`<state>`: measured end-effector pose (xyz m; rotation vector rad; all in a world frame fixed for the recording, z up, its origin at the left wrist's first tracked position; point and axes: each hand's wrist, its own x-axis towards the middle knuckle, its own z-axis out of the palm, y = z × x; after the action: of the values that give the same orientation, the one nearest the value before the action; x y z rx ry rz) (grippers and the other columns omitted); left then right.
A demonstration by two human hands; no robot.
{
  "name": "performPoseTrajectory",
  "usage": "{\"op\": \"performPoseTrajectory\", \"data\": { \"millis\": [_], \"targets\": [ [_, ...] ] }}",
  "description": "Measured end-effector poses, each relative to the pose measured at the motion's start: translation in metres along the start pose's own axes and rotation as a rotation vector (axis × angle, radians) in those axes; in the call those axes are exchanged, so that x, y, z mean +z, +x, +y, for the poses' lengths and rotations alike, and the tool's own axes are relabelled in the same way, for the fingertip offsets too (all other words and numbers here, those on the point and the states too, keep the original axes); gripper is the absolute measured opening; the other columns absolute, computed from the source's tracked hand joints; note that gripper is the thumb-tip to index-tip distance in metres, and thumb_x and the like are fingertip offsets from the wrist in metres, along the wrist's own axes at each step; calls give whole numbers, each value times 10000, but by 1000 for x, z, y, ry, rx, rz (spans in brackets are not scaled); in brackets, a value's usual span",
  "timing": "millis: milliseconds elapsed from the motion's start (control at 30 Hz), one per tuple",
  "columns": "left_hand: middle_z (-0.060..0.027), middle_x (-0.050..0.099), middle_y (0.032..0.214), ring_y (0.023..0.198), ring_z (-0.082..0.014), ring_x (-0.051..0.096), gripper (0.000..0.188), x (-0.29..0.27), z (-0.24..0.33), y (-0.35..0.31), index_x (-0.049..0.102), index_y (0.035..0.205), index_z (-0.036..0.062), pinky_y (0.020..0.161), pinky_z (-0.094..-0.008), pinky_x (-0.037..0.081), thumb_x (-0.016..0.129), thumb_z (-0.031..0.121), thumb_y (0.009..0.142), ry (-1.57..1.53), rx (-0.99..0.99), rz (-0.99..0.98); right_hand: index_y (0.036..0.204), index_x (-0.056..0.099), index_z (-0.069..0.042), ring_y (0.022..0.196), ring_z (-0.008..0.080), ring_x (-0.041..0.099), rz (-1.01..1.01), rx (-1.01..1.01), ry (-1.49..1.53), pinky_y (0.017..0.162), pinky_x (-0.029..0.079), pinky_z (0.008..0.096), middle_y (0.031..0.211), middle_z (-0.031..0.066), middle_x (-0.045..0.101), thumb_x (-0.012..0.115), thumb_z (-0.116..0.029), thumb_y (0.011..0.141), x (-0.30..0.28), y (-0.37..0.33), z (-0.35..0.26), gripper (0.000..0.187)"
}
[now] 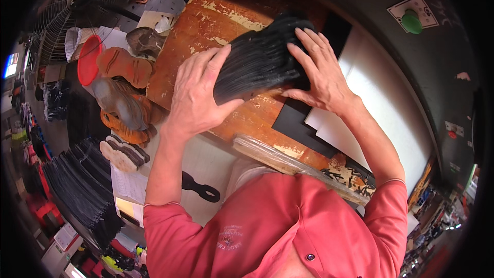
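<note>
Hands bracket a thick stack of thin black sheets [262, 59] standing on edge on the worn wooden bench [206, 31]: the left hand [193, 95] is wrapped around its near end, thumb under and fingers over, while the right hand [316, 72] lies with spread fingers pressed on the far end, neither clenched into a fist. To square the pile well, judging from this hold, both palms should press evenly inward and tap the lower edges on the wood, since loose sheets could fan out toward the flat black sheet [298, 123] beside it.
</note>
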<state>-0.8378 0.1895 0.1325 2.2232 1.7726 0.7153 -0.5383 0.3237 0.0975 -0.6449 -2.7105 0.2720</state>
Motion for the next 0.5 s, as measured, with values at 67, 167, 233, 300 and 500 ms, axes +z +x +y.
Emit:
{"op": "performPoseTrajectory", "data": {
  "millis": [67, 167, 233, 300, 500],
  "targets": [
    [-193, 547, 1480, 1353, -407, 535, 1060, 0, 2, -4, 425, 1626, 93, 1178, -555, 393, 943, 247, 714, -6, 17, 19, 1408, 562, -36, 1519, 485, 411, 48, -39, -19, 1265, 281, 675, 1629, 256, 450, 867, -591, 824, -12, -6, -1, 861],
    [-188, 555, 1462, 1341, -403, 541, 1048, 2, 7, -5, 423, 1626, 98, 1178, -555, 392, 935, 232, 721, -27, 27, 22, 1530, 507, -47, 1552, 489, 363, 55, -71, -52, 1265, 267, 683, 1668, 256, 401, 865, -602, 820, -30, 3, -6, 969],
    [-190, 562, 1486, 1348, -413, 554, 1074, 3, 8, -5, 435, 1623, 96, 1169, -541, 409, 951, 196, 687, -15, 34, 18, 1595, 467, -64, 1572, 491, 331, 6, -55, -31, 1274, 253, 673, 1688, 256, 373, 873, -603, 802, -33, 18, -10, 1042],
    [-190, 558, 1488, 1347, -412, 554, 1073, 4, 9, -7, 429, 1628, 98, 1169, -540, 409, 950, 197, 694, -7, 27, 17, 1652, 412, -92, 1604, 459, 287, -143, -31, -44, 1318, 207, 632, 1717, 234, 337, 940, -530, 717, -27, 36, -10, 1159],
    [-190, 563, 1440, 1324, -392, 559, 1064, 10, 10, -28, 400, 1645, 97, 1143, -544, 429, 950, 248, 747, -14, -248, 88, 1539, 506, -71, 1418, 421, 498, -110, -84, -36, 1324, 234, 627, 1345, 198, 581, 1011, -309, 639, -6, 56, 2, 1060]
  ]
}}
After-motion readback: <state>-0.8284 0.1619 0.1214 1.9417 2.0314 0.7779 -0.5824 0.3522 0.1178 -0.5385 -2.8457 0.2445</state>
